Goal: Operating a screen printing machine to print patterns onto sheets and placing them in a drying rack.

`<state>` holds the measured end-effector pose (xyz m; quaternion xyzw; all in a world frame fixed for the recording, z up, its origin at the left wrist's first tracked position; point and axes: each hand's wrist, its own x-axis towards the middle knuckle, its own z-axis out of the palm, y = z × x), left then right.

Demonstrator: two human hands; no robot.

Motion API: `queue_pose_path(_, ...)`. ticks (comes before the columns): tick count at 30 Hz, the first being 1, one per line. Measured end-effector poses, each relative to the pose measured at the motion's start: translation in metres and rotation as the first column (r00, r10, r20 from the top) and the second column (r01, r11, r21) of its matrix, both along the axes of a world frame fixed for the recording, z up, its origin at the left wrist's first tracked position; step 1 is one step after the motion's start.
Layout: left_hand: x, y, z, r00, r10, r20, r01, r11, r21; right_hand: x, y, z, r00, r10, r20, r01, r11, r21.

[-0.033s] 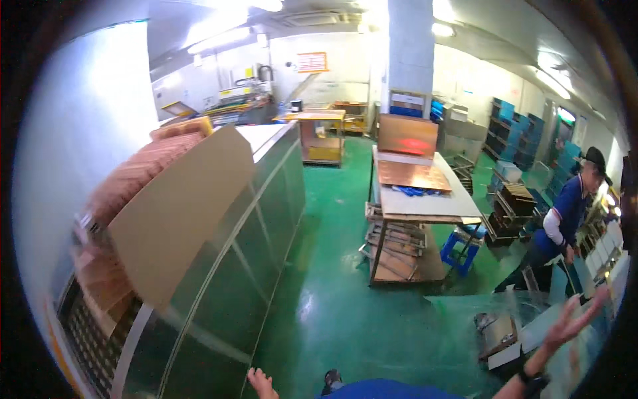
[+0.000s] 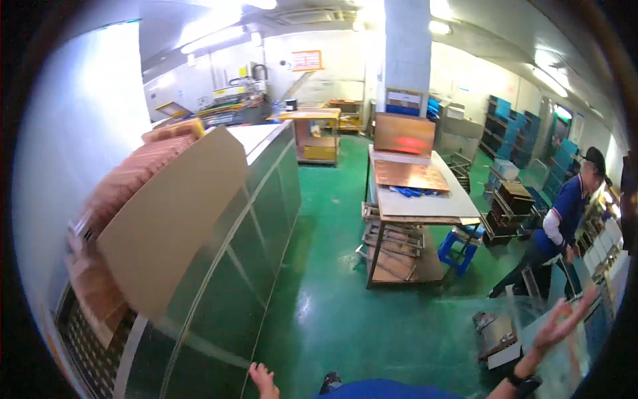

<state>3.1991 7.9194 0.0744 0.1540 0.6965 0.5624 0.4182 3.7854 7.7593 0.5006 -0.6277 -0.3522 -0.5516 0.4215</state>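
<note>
My left hand (image 2: 263,381) is low in the view, beside the green side panel (image 2: 199,339) of a long waist-high cabinet. Its fingers are loosely stretched with nothing between them. Out to the right, my right hand (image 2: 557,326) is raised and open, with a dark band (image 2: 526,384) on the wrist. It holds nothing. Behind it is a cluster of pale, partly see-through sheets (image 2: 531,332), blurred near the rim. On the cabinet at left, a row of copper-coloured panels (image 2: 133,173) leans close together behind a large tan board (image 2: 173,219).
A worktable (image 2: 458,193) ahead bears a copper sheet (image 2: 412,174) and an upright copper-coloured panel (image 2: 404,133), with metal frames below. A blue stool (image 2: 458,251) stands beside it. A co-worker (image 2: 568,213) bends at the right. Green floor (image 2: 325,266) runs between cabinet and table.
The view has turned very slightly, so the room sits a little further left. My right hand is a bit lower and further left; my left hand is slightly higher.
</note>
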Motion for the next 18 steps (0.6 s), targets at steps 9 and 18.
queue_pose_path(9, 0.056, 0.338, 0.083, 0.703, -0.681, -0.203, 0.702, 0.711, 0.047, 0.018, 0.309, -0.088, 0.719, 0.341, -0.606, -0.536, 0.827, -0.171)
queue_pose_path(18, 0.095, 0.569, 0.128, 0.773, -0.633, -0.046, 0.631, 0.774, -0.06, 0.022, 0.717, -0.092, 0.388, 0.509, -0.768, -0.844, 0.531, -0.074)
